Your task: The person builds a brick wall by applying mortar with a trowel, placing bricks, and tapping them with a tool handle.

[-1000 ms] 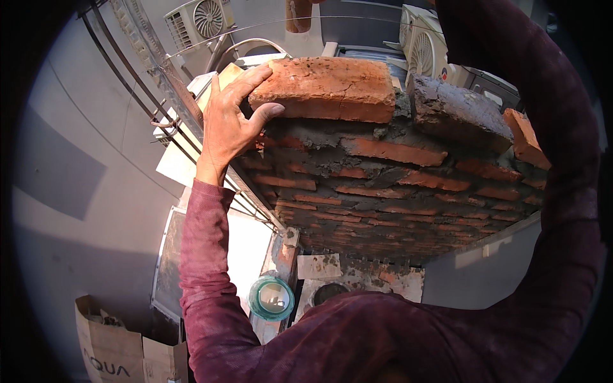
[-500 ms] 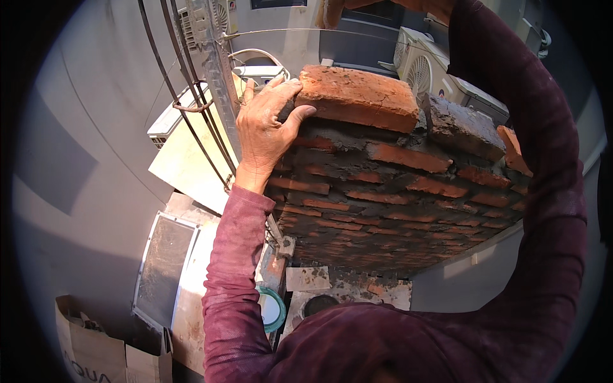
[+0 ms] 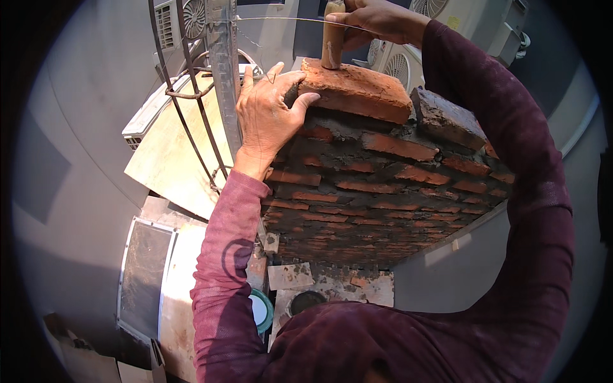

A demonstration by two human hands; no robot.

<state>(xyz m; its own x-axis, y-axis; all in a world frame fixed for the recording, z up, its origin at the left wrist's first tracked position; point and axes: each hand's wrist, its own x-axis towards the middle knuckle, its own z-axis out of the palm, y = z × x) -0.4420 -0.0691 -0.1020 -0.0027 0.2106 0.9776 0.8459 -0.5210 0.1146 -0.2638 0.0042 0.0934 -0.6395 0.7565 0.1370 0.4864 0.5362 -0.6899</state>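
On top of a brick wall (image 3: 383, 189) with dark mortar joints lies an orange-red brick (image 3: 357, 89). My left hand (image 3: 268, 102) grips its left end, thumb against the near face and some fingers raised. My right hand (image 3: 373, 22) holds a wooden tool handle (image 3: 332, 45) upright, its lower end at the brick's top; the rest of the tool is out of view. To the right sits a greyish, mortar-stained brick (image 3: 447, 119) on the same course. A thin string line (image 3: 287, 18) crosses in front of the handle.
At the left, steel reinforcing bars (image 3: 191, 96) and a metal post (image 3: 225, 76) rise beside a wooden board (image 3: 179, 140). Air-conditioner units (image 3: 408, 60) stand behind the wall. Below are a teal-rimmed bucket (image 3: 267, 311), a dark round container (image 3: 306, 301) and a cardboard box (image 3: 89, 360).
My right hand has come down and left, bringing the wooden handle into view over the brick. My left hand keeps its grip on the brick's end. The view has shifted slightly.
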